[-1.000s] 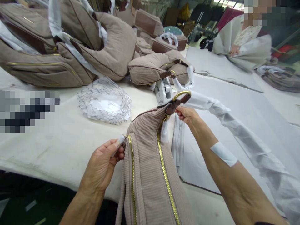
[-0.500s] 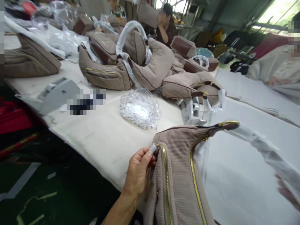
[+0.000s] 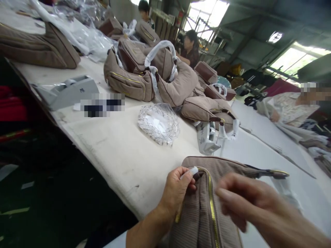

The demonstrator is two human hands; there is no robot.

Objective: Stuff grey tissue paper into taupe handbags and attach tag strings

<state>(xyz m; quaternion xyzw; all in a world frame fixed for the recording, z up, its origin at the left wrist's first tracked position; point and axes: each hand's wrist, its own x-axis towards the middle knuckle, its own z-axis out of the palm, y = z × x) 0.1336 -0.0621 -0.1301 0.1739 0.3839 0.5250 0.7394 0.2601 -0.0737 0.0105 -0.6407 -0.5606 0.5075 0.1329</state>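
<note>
A taupe ribbed-fabric handbag (image 3: pixel 199 210) with gold zippers lies at the table's near edge. At the upper end of its front zipper, my left hand (image 3: pixel 177 189) pinches a zipper pull (image 3: pixel 192 171) wrapped in white film between thumb and fingertips. Over the bag's right side hovers my right hand (image 3: pixel 248 199), fingers bent and smeared by motion; whether they hold anything is unclear. The bag's handle (image 3: pixel 280 174) stretches off to the right, partly behind my right hand.
Several similar bags (image 3: pixel 178 82) are heaped across the table (image 3: pixel 111 144). Two grey tape dispensers (image 3: pixel 74 91) (image 3: pixel 207 137) and a clear plastic bundle (image 3: pixel 159 124) stand nearer. Co-workers sit behind and at right (image 3: pixel 287 106). A dark floor drops away at left.
My right hand has come from the wrapped handle at far right to above the bag. My left hand keeps its pinch on the zipper pull. The view has shifted and tilted.
</note>
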